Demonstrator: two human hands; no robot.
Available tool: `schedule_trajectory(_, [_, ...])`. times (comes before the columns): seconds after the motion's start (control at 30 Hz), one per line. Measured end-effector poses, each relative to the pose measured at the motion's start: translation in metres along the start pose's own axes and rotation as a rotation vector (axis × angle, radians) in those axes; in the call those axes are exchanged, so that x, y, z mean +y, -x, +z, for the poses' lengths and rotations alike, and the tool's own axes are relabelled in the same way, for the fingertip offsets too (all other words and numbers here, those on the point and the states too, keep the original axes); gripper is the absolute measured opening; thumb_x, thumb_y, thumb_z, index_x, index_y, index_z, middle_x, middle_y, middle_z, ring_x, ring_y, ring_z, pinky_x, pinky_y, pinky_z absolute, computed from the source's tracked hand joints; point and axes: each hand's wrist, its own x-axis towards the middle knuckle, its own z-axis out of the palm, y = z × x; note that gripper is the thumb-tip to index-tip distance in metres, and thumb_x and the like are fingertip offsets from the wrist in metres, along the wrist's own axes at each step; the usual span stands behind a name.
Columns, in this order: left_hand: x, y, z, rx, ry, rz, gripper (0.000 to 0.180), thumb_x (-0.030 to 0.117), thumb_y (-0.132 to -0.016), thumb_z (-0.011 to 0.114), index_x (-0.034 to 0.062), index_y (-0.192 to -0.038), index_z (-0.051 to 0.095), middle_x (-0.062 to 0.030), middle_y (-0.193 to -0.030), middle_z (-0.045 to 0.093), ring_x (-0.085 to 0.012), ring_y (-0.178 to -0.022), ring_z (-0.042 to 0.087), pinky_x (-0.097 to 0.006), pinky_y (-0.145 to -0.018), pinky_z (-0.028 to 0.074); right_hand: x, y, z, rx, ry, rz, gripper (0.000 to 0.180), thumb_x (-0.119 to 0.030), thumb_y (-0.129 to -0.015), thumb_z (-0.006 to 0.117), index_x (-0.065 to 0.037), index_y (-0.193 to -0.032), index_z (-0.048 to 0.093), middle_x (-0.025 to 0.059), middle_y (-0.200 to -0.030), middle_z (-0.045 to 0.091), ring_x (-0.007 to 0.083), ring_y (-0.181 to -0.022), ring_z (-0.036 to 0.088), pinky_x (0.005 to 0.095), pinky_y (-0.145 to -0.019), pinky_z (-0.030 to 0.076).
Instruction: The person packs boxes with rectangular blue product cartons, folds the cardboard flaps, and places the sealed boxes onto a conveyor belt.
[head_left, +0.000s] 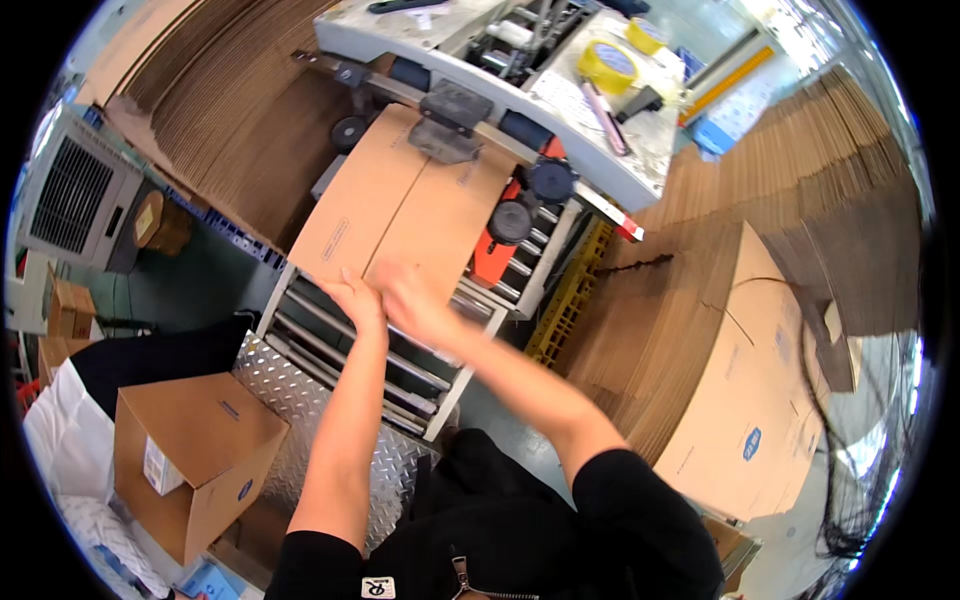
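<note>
Shop floor: flat brown cardboard is standing in a big stack (210, 110) at upper left and another stack (625, 335) on the right. A worktop (560, 85) is running across the far side, carrying yellow tape rolls (607, 67). Grey louvred unit (75, 190) is sitting far left. An open carton (205, 445) is standing at lower left beside the tread plate (290, 385).

Pose: both forearms are reaching up from the lower edge and converging at the near end of the closed carton (365, 195). Left arm is running nearly straight, the left hand (352, 300) lying at the near edge with fingers pointing up-left. Right arm is angling in from lower right, elbow bent outward; the right hand (412, 300) is blurring, right beside the left one. Can't tell if the hands are touching each other, or if either is clamping on the cardboard.

Closed carton: plain brown, top flaps lying flat, meeting at a straight lengthwise seam, small dark print showing on both flaps. It's sitting on the roller conveyor (420, 372), tilting across the view, far end reaching under the dark machine head (450, 105). Black wheels (512, 222) and an orange guard (492, 262) are flanking its right side.
</note>
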Motion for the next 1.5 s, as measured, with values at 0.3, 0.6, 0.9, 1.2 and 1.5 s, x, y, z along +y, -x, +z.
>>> schedule_trajectory(0.3, [-0.076,0.060,-0.097,-0.970,-0.201,-0.247,0.056,0.034,-0.094,0.042,0.0014,-0.136,0.028,-0.0158,-0.131,0.042,-0.0221,-0.118,0.041,-0.031,-0.096,0.035,-0.161,0.284,-0.180,-0.144,0.424,0.679,0.042,-0.022,-0.073,0.068,-0.006,-0.108,0.055,0.0136,-0.095,0.052,0.0312,-0.088,0.052,0.0397,-0.076,0.046])
schedule_trajectory(0.6, [-0.182,0.271,-0.408,-1.324,-0.289,-0.548,0.031,0.027,-0.087,0.056,0.0012,-0.103,0.062,-0.0027,-0.081,0.061,-0.0111,-0.074,0.053,-0.027,-0.066,0.044,-0.146,0.426,-0.269,-0.200,1.282,0.586,0.066,-0.017,-0.073,0.063,-0.008,-0.133,0.037,0.0128,-0.089,0.051,0.0280,-0.082,0.054,0.0364,-0.067,0.049])
schedule_trajectory(0.9, [0.033,0.281,-0.352,-1.365,0.004,-0.294,0.034,0.019,-0.092,0.050,-0.0029,-0.118,0.051,-0.0083,-0.106,0.061,-0.0134,-0.095,0.056,-0.026,-0.084,0.044,-0.235,0.366,-0.160,-0.202,1.007,0.317,0.030,-0.011,-0.081,0.049,-0.005,-0.110,0.051,0.0135,-0.088,0.053,0.0289,-0.080,0.057,0.0386,-0.066,0.049])
schedule_trajectory(1.2, [0.028,0.287,-0.393,-1.569,-0.066,-0.083,0.034,0.020,-0.091,0.052,-0.0001,-0.119,0.052,-0.0102,-0.110,0.060,-0.0176,-0.099,0.058,-0.030,-0.086,0.045,-0.154,0.407,-0.282,-0.470,1.278,0.470,0.017,-0.019,-0.084,0.048,-0.007,-0.095,0.055,0.0076,-0.089,0.062,0.0278,-0.086,0.062,0.0397,-0.071,0.050])
schedule_trajectory(1.5, [0.064,0.240,-0.437,-1.341,0.011,-0.387,0.036,0.026,-0.095,0.044,0.0018,-0.121,0.048,-0.0100,-0.111,0.059,-0.0181,-0.100,0.057,-0.032,-0.082,0.046,-0.292,0.302,-0.303,-0.054,0.642,1.043,0.043,-0.033,-0.093,0.035,0.000,-0.086,0.062,0.0131,-0.082,0.065,0.0266,-0.077,0.064,0.0407,-0.072,0.050])
